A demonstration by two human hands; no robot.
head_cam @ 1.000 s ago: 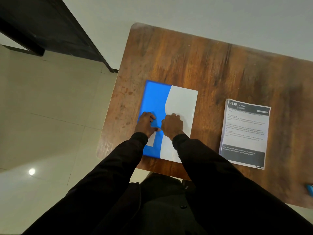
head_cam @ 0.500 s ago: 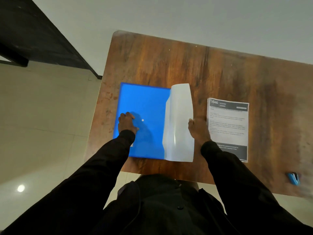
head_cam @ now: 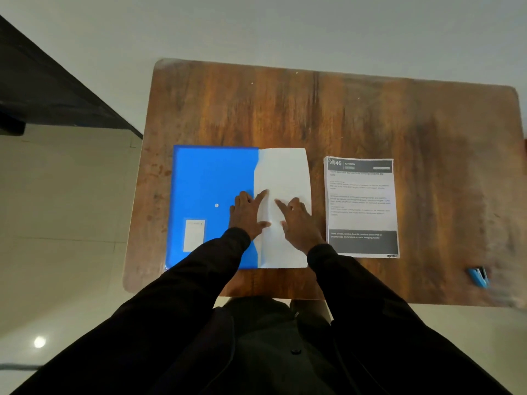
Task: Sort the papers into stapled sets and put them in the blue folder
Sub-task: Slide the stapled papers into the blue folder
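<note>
We cannot read the body text on the printed paper stack (head_cam: 361, 208); it is too small and soft. The blue stapler (head_cam: 478, 276) at the near right is smeared by blur, so we cannot tell how it lies. The print on the white label (head_cam: 194, 235) of the blue folder (head_cam: 211, 178) is too faint for us. The left hand (head_cam: 247, 213) and right hand (head_cam: 296, 220) cover the middle of the folder's white flap (head_cam: 282, 169). The black sleeves (head_cam: 199, 280) hide part of the folder's near edge. The table's (head_cam: 342, 109) near right corner runs out of the picture.
</note>
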